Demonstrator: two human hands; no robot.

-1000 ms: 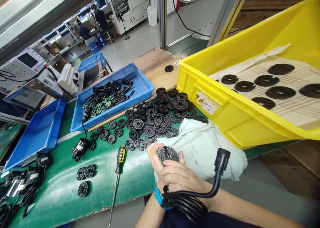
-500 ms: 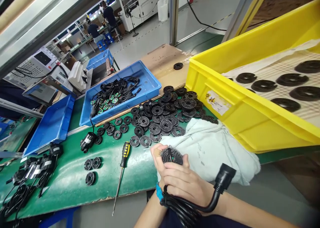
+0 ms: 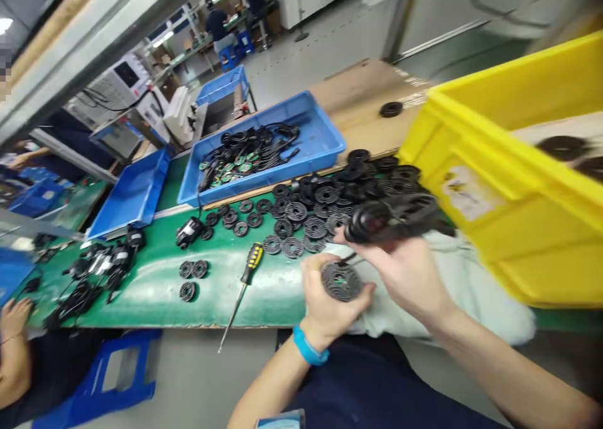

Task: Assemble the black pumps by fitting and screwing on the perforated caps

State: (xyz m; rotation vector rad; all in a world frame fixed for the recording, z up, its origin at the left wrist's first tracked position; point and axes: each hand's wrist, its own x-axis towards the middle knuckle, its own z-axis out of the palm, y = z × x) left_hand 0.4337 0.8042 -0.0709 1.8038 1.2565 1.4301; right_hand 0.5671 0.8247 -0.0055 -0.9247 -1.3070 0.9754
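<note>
My left hand (image 3: 325,300) is closed on a black slotted round disc (image 3: 341,281), held just above the front edge of the green bench (image 3: 155,287). My right hand (image 3: 402,272) is raised beside it, gripping a black coiled cable with a round plug (image 3: 381,222); the cable is smeared by motion. A thin wire runs from the disc toward the right hand. A heap of the same black discs (image 3: 311,206) lies on the bench just beyond both hands. A white cloth (image 3: 466,291) lies under the hands.
A yellow crate (image 3: 499,184) stands on the right. Behind the heap is a blue tray (image 3: 306,146) with cabled parts. A yellow-handled screwdriver (image 3: 245,281) lies left of my hands. Small black pumps (image 3: 98,262) lie far left. Another person's hand (image 3: 14,319) rests at the left edge.
My right hand lifted off the disc and swung the coiled cable and plug up from my wrist. The view turned left and down; the left hand kept the disc.
</note>
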